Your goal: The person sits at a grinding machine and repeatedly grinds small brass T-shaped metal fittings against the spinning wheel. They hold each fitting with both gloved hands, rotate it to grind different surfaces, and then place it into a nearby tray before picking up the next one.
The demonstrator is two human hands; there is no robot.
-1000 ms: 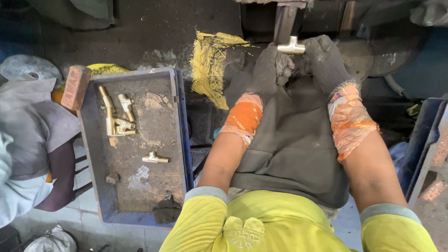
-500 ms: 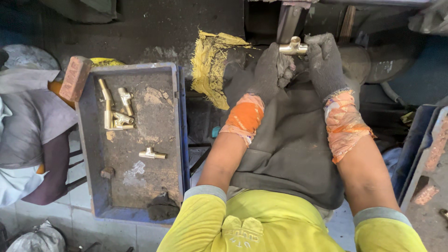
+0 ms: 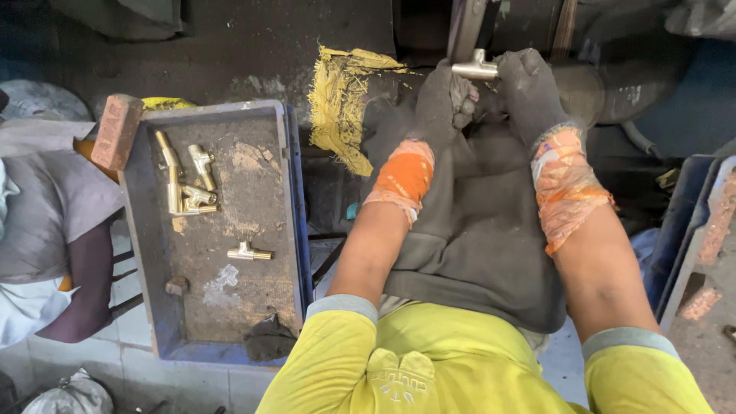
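Head view, looking straight down. Nearest the camera, yellow sleeves (image 3: 429, 368) are filling the bottom edge, both forearms reaching forward over a dark cloth (image 3: 475, 230) that is lying across the lap. Orange wrap (image 3: 402, 175) is circling the left wrist, a paler orange wrap (image 3: 567, 188) the right.

Left of the arms, a blue tray (image 3: 295, 199) is sitting on the floor, its bottom dusty. A T-fitting (image 3: 247, 251) is lying alone near the tray's middle; brass pieces (image 3: 188, 180) are lying bunched in the far left corner, touching one another. A brick (image 3: 116, 130) is resting on the tray's far left rim. Beyond the tray, another person's sleeve (image 3: 84, 291) is showing at the left edge.

Farther out, a frayed yellow rag (image 3: 345, 107) is lying on the dark surface (image 3: 230, 46), just left of the hands.

At the far end, both gloved hands are meeting on a silvery tee (image 3: 475, 69). Left hand (image 3: 441, 103), fingers curled closed, is gripping the tee from the left and beneath. Right hand (image 3: 529, 92), fingers closed, is clamping its right end. The tee is being held up against a grey upright bar (image 3: 464, 27), touching or just in front of it; cannot tell which.
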